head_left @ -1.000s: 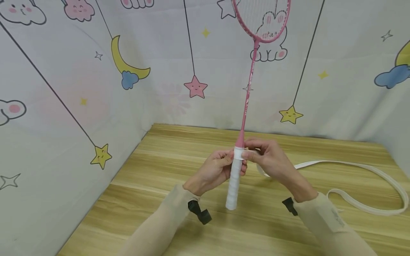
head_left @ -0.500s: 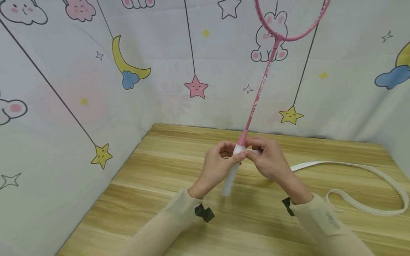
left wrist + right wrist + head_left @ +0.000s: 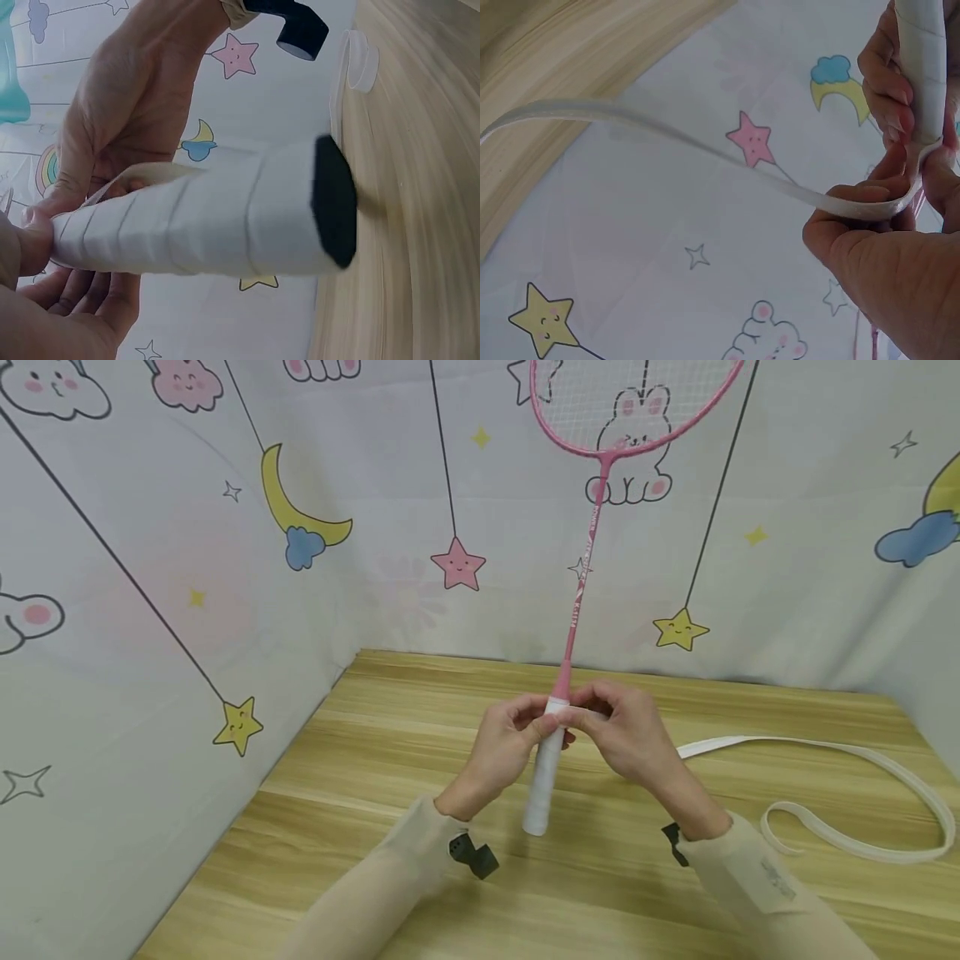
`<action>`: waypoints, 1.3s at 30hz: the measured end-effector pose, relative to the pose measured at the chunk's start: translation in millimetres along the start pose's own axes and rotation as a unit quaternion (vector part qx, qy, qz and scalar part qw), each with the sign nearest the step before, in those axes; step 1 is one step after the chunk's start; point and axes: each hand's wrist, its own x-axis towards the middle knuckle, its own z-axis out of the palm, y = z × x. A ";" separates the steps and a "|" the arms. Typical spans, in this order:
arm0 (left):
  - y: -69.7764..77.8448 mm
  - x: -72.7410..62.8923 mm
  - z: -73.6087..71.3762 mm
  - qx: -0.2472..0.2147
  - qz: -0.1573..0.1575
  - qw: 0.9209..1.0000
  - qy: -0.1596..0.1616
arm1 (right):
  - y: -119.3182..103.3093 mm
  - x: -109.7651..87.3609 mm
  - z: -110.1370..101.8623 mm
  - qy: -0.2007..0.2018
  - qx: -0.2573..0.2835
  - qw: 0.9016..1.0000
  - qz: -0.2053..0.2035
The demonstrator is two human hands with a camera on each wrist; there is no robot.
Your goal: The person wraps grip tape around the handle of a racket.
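A pink badminton racket (image 3: 582, 578) leans slightly right of upright, its head cut off by the top of the head view. White overlapping wraps cover its handle (image 3: 542, 793); the left wrist view shows the dark butt end (image 3: 337, 204). My left hand (image 3: 498, 750) grips the handle near its top, thumb in front. Beside it my right hand (image 3: 632, 737) pinches the white grip tape (image 3: 731, 159) where it meets the handle's upper end. Both thumbs nearly touch there. In the right wrist view the tape runs across the curled fingers and away. The racket's cone partly hides behind my right fingers.
Loose grip tape (image 3: 832, 747) trails right over the wooden table (image 3: 360, 860) and curls back in a loop. Pale printed curtains (image 3: 517, 610) stand behind the table and along its left side. Dark wrist mounts (image 3: 474, 857) hang below both sleeves.
The racket tilted right, then swung partway back, and its head turned to face the camera more. My left thumb moved round to the handle's front. My right hand keeps its hold at the top.
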 end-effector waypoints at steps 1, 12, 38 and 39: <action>0.0 -0.2 0.1 -0.006 -0.001 1.000 -0.005 | 0.0 0.0 0.1 0.000 0.003 1.000 0.003; -3.6 -0.1 1.6 -0.028 -0.001 0.999 -0.019 | 3.0 -0.5 -3.8 -0.030 0.038 0.999 0.005; -6.4 -5.2 -9.0 -0.030 0.044 0.993 -0.106 | 18.4 2.6 -10.6 -0.151 0.171 0.973 -0.047; -6.1 -5.2 -9.0 -0.028 0.041 0.993 -0.106 | 18.8 2.6 -10.6 -0.152 0.176 0.971 -0.054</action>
